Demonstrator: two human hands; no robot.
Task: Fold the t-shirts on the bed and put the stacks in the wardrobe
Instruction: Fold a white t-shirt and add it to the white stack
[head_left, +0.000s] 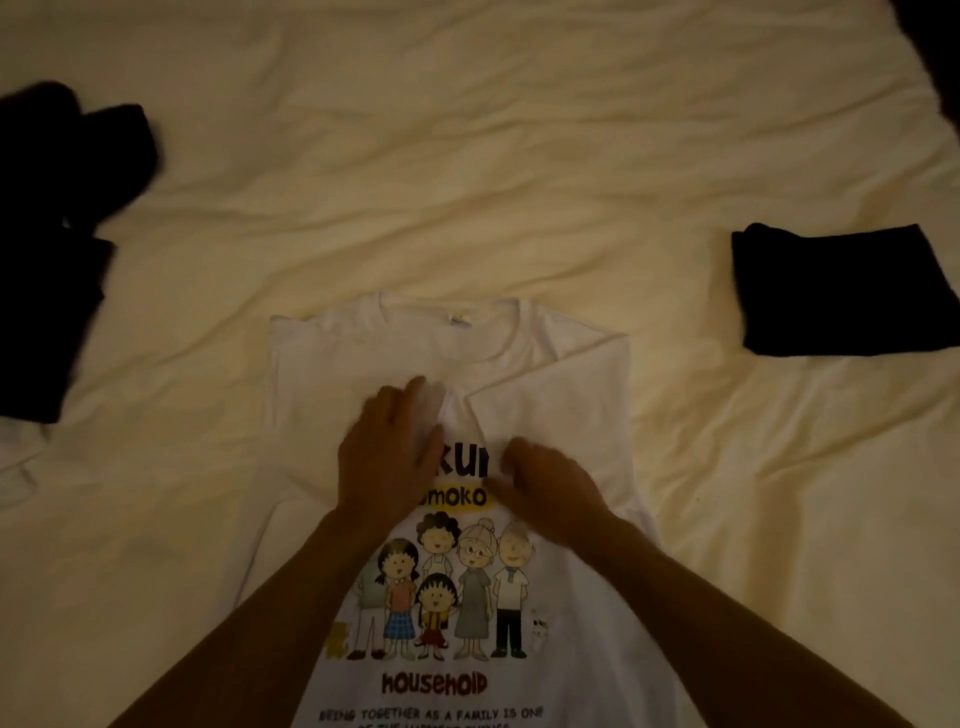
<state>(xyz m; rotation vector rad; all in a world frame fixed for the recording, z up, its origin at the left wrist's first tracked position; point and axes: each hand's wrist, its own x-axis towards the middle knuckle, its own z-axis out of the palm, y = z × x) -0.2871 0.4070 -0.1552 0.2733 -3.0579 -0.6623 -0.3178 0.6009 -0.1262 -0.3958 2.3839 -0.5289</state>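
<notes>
One white t-shirt (561, 415) is pressed flat at the bed's (467, 156) near edge by the left hand (387, 457), fingers together, and the right hand (545, 483), fingers curled; one folded black shirt (841, 291) is seen toward the right edge, one loose dark pile (57, 234) at the left edge.

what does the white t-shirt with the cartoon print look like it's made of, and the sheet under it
White t-shirt: looks like thin, matte cotton-type jersey; it lies limp and creases softly near the left hand and right hand. Its print looks flat and opaque, likely ink or transfer. Sheet: cream woven fabric, matte, with long crisp wrinkles; probably cotton, unsure.
</notes>
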